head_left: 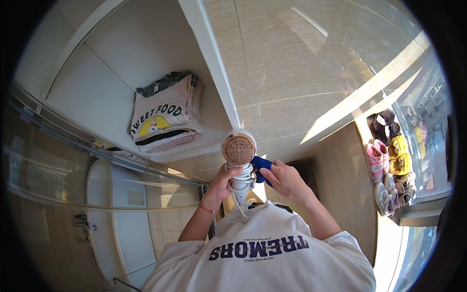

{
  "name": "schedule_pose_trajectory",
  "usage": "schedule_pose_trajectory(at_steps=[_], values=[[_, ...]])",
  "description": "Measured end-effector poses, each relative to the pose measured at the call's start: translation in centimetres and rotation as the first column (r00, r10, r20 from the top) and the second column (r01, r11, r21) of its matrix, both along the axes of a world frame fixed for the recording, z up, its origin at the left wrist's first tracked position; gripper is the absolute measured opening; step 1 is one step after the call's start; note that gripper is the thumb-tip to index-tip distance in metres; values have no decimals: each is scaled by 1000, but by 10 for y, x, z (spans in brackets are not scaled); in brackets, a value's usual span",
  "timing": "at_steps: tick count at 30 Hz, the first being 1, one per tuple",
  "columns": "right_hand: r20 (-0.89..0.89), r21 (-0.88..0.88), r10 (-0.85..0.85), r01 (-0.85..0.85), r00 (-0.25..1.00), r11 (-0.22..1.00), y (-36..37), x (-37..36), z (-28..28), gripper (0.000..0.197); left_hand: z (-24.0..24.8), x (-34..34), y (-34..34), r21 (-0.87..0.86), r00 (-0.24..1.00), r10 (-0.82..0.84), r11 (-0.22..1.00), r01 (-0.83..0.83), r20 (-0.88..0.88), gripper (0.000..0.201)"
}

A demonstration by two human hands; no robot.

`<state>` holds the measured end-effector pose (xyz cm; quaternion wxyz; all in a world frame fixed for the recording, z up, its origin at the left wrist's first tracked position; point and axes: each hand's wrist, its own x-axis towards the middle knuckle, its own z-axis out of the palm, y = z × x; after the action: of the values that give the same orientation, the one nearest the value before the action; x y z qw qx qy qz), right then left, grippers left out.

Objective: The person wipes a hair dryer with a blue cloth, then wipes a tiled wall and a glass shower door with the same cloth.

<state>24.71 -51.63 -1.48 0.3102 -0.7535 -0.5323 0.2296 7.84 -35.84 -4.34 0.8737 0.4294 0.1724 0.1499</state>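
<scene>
A white hair dryer (238, 149) with a copper-coloured round grille faces up in front of my chest. Its white cord (244, 173) is wound around the handle, and a loose length hangs toward my shirt. My left hand (218, 188) is wrapped around the handle and cord from the left side. On the other side, my right hand (288, 180) pinches a dark blue cloth (262, 164), which lies against the dryer just below its head. The handle's lower end points down toward me.
Folded shirts (165, 109) are stacked in a white shelf compartment at the upper left. Beyond a glass panel on the left is a white bathtub (104, 204) with a tap. Several pairs of shoes and slippers (384, 160) line a ledge by the window at the right.
</scene>
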Motion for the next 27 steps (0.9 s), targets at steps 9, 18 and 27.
schedule_pose_trajectory(at_steps=[9,18,27], values=[[-463,42,-56,86,885,995,0,9,-17,53,-6,-4,0,-46,999,45,998,-43,22,46],[-969,-68,-143,342,199,937,-15,37,-72,27,-10,-7,3,11,999,52,999,-52,-11,52],[-777,-9,-146,221,613,975,-33,54,-68,16,-8,-12,13,7,996,86,996,-86,5,51]])
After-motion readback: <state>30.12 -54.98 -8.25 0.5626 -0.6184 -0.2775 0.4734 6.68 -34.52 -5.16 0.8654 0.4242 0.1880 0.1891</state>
